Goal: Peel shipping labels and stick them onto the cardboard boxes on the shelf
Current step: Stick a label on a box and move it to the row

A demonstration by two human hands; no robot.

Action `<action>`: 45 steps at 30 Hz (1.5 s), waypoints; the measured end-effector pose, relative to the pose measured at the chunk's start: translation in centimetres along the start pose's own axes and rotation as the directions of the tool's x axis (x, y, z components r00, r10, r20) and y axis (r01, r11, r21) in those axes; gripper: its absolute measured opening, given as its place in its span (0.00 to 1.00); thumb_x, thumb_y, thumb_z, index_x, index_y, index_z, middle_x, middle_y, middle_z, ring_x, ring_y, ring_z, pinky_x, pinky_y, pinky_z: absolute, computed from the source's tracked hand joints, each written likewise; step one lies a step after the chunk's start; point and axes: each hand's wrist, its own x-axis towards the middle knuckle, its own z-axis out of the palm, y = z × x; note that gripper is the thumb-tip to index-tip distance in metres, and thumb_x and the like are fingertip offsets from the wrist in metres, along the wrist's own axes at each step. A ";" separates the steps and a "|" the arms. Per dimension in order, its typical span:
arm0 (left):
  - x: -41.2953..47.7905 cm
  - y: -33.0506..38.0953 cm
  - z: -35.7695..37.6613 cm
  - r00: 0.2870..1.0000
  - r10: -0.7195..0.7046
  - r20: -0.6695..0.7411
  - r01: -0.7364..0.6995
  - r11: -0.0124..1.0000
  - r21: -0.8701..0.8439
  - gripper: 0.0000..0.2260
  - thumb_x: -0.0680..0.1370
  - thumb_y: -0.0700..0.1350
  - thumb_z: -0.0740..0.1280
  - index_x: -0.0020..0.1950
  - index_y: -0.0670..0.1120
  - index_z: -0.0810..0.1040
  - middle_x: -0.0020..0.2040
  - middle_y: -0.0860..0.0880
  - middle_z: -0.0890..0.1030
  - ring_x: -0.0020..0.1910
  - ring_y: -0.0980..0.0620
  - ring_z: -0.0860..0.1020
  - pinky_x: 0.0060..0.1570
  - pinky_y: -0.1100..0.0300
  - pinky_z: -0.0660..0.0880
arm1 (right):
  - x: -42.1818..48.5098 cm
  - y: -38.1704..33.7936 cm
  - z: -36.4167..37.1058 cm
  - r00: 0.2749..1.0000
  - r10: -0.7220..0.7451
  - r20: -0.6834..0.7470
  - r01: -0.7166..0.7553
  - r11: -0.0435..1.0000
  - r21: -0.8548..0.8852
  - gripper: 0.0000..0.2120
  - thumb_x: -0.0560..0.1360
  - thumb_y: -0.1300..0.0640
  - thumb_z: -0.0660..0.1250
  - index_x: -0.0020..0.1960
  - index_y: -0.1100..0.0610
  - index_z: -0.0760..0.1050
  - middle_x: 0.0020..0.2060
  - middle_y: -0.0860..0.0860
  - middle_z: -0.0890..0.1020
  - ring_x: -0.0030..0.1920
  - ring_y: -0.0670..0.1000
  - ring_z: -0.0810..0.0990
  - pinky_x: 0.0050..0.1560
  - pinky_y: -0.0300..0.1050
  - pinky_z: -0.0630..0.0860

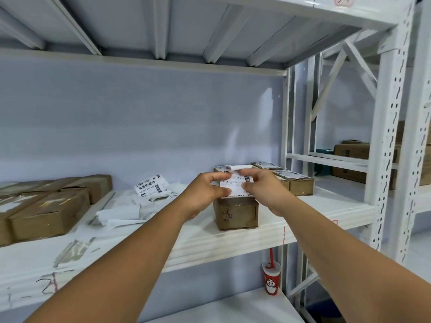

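A small cardboard box (236,213) stands near the front edge of the white shelf (233,238). Just above its top, both hands hold a white shipping label (235,184). My left hand (205,192) pinches the label's left edge, and my right hand (263,190) pinches its right edge. The label's top end curls up and back. Behind the hands, several labelled boxes (291,180) sit in a row. Unlabelled brown boxes (46,206) stand at the left.
Loose labels (151,184) and peeled white backing paper (121,214) lie on the shelf between the left boxes and my hands. A red drink cup (271,279) with a straw stands on the lower shelf. White uprights (384,145) and more boxes stand at the right.
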 end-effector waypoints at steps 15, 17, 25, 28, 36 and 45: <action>1.6 -4.6 0.9 0.996 0.004 -0.094 -0.030 0.961 -0.276 0.14 0.74 0.36 0.69 0.57 0.48 0.79 0.56 0.45 0.81 0.57 0.49 0.79 0.60 0.58 0.73 | 1.2 2.0 1.0 0.996 -0.065 0.060 0.074 0.983 -0.166 0.17 0.79 0.62 0.61 0.67 0.53 0.74 0.66 0.48 0.74 0.66 0.47 0.70 0.62 0.37 0.65; 1.5 -4.7 1.0 0.997 0.016 -0.076 -0.034 0.972 -0.234 0.16 0.74 0.37 0.69 0.61 0.46 0.78 0.52 0.46 0.81 0.51 0.51 0.79 0.52 0.66 0.74 | 1.2 2.2 1.1 0.997 -0.063 0.055 0.070 0.986 -0.149 0.17 0.79 0.62 0.61 0.67 0.53 0.73 0.66 0.48 0.74 0.65 0.46 0.70 0.60 0.36 0.64; 1.6 -5.1 1.2 0.995 0.059 -0.077 -0.071 0.983 -0.167 0.18 0.74 0.38 0.70 0.63 0.46 0.76 0.45 0.45 0.70 0.44 0.51 0.71 0.49 0.59 0.69 | 0.9 2.2 1.4 0.997 -0.070 0.023 0.073 0.979 -0.190 0.18 0.80 0.61 0.60 0.68 0.51 0.72 0.67 0.48 0.74 0.64 0.47 0.71 0.55 0.36 0.65; 1.5 -5.1 1.3 0.994 0.073 -0.084 -0.084 0.987 -0.134 0.19 0.73 0.38 0.70 0.64 0.45 0.76 0.44 0.45 0.70 0.43 0.52 0.70 0.49 0.60 0.69 | 0.7 2.2 1.3 0.997 -0.074 0.023 0.078 0.971 -0.227 0.18 0.80 0.61 0.60 0.68 0.51 0.72 0.68 0.48 0.73 0.65 0.48 0.70 0.55 0.35 0.64; 1.7 -5.4 1.4 0.984 0.114 -0.139 -0.115 0.993 0.002 0.18 0.74 0.43 0.71 0.63 0.50 0.77 0.38 0.53 0.69 0.39 0.55 0.69 0.48 0.60 0.67 | 0.6 1.8 1.7 0.995 -0.099 0.027 0.102 0.928 -0.359 0.18 0.80 0.61 0.60 0.69 0.52 0.71 0.69 0.49 0.72 0.69 0.49 0.68 0.59 0.34 0.62; 0.8 -4.6 1.6 0.975 0.189 -0.120 -0.166 0.970 0.176 0.20 0.75 0.44 0.68 0.67 0.47 0.74 0.59 0.48 0.74 0.44 0.64 0.72 0.47 0.72 0.65 | 0.1 1.3 1.9 0.988 -0.149 0.044 0.149 0.837 -0.527 0.20 0.79 0.59 0.61 0.71 0.52 0.68 0.70 0.53 0.69 0.69 0.51 0.67 0.62 0.36 0.60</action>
